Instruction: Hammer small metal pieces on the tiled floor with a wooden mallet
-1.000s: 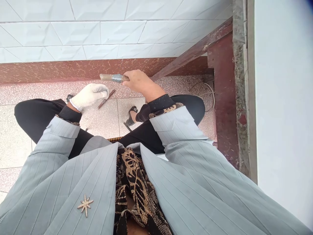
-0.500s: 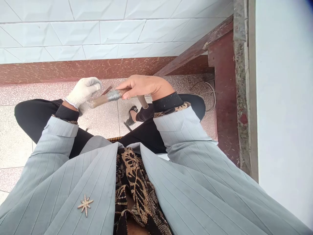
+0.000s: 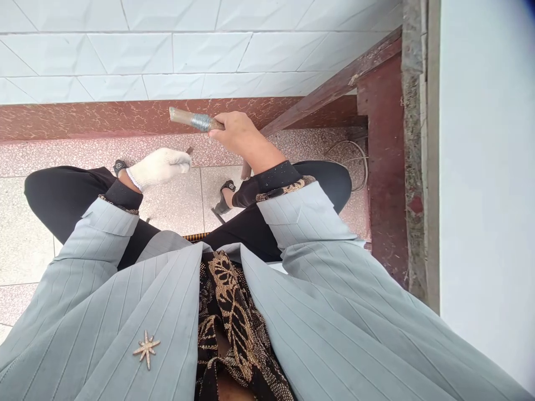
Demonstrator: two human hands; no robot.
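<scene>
Head view: wire-bound stick [image 3: 181, 117], one, in the bare right hand [image 3: 238, 131].
Right fingers closed round the stick, its pale end projecting leftward from the grip; red skirting [image 3: 125, 120] behind. Left hand [image 3: 161, 167], white-gloved, curled, lower left of that grip; dark strip [image 3: 189, 150] just past its fingers, whether held cannot be told. Black shoe [image 3: 223, 205] below the right grip.

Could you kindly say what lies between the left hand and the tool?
In the head view, part of a stick, floor and skirting show between the left hand and tool.
</scene>
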